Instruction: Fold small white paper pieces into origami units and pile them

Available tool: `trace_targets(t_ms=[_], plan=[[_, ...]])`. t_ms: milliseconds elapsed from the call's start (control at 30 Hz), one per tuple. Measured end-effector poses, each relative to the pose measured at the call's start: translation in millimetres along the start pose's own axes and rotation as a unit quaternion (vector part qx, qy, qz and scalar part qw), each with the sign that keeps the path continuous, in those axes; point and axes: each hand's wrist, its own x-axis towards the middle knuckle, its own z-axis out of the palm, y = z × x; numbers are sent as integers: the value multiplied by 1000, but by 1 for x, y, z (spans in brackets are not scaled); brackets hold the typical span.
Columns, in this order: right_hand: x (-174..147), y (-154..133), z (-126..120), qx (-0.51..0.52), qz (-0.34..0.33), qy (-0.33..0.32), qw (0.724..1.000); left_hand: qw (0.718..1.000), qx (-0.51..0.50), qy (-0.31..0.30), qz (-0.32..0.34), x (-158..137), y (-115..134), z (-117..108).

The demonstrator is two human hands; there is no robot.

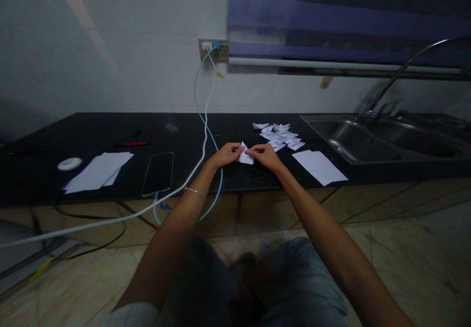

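Centre frame: small folded paper piece (245, 156) sits between both hands on the black countertop (184, 136). Left hand (226, 153) pinches its left edge, right hand (264, 154) its right, fingers closed on it. Both equally near. Pile of folded pieces (279, 136) just beyond, upper right.

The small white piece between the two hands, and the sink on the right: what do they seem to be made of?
The small white piece looks like thin matte paper: it shows sharp folded edges. The sink looks like brushed stainless steel: grey, with a dull sheen. The dim light leaves both uncertain.
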Motion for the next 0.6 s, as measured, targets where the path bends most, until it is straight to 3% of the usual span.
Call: trace_targets(t_ms=[600], plan=[[-1, -2, 1, 15, 24, -7, 1000, 999, 32, -30, 5, 2, -5, 1]])
